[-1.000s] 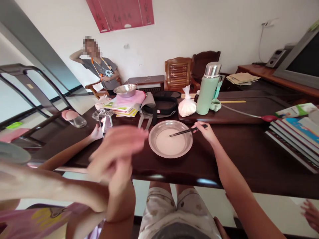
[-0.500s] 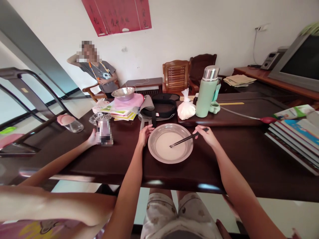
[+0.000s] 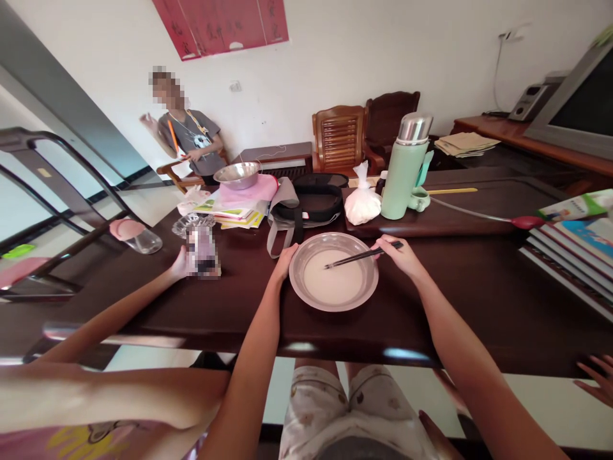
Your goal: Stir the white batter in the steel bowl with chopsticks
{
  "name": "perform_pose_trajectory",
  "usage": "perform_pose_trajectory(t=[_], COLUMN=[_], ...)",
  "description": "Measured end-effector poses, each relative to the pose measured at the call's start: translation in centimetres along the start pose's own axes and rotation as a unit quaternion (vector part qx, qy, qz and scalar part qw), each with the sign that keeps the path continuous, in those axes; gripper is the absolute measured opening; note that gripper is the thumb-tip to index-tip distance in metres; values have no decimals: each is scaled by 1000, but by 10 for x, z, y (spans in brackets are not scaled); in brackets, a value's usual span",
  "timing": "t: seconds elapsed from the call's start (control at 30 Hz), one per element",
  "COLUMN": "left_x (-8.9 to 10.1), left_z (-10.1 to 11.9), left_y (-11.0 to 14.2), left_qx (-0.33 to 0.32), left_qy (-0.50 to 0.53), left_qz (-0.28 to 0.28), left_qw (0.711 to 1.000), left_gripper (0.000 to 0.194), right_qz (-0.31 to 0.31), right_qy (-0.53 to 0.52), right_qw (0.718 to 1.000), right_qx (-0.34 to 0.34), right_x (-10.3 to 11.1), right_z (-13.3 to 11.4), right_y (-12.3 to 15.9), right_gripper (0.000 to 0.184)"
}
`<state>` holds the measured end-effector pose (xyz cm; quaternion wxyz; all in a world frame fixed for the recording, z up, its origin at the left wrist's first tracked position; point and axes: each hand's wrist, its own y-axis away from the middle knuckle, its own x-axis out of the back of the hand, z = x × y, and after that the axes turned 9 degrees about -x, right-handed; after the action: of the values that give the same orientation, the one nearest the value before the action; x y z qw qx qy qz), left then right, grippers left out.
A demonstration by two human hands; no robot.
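Note:
A round metal plate [image 3: 371, 285] holding a thin white liquid sits near the front edge of the dark wooden table [image 3: 479, 281]. My left hand [image 3: 283, 260] rests against the plate's left rim, fingers together and gripping it. My right hand [image 3: 401, 253] is closed on a pair of dark chopsticks [image 3: 357, 257], whose tips reach into the liquid at the plate's middle.
A neighbour's arm on the left holds a phone [image 3: 203, 252]. Behind the plate are a green thermos [image 3: 405, 167], a tied white bag [image 3: 363, 200], a black bag [image 3: 311, 203], books with a metal bowl [image 3: 238, 174], and stacked books [image 3: 575, 239] right. Someone stands by the wall [image 3: 184, 137]. Another hand [image 3: 596, 377] shows at lower right.
My left hand came down from close to the camera and settled on the plate's rim. The chopstick tips shifted within the liquid. The standing person lowered an arm.

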<state>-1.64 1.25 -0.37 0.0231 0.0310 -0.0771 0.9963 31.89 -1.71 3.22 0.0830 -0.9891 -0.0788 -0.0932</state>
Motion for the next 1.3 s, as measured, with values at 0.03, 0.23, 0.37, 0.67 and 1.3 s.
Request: perform_pose_trajectory(t=[0.03,0.23,0.37,0.67,1.3], left_x=[0,0,0,-1,1], left_z=[0,1,2,7,3], left_y=[0,2,2,4,2], left_qx=[1,-8,-11,-20,-23], left_qy=[3,-11,-2,-13,-10], left_qz=[0,-3,6,3,3], left_qw=[1000,1000,1000,1000,1000], left_gripper=[47,44,41,42,35], right_qz=[21,-16,7,-25,-4], right_qy=[-2,1,2,11,12], right_qw=[1000,1000,1000,1000,1000], right_qx=[1,4,2,-4,-7], right_x=[1,0,0,-2,3], right_z=[0,-1,-2,-6,-6], right_y=[0,1,1,3,3], right_gripper=[38,39,37,39,39])
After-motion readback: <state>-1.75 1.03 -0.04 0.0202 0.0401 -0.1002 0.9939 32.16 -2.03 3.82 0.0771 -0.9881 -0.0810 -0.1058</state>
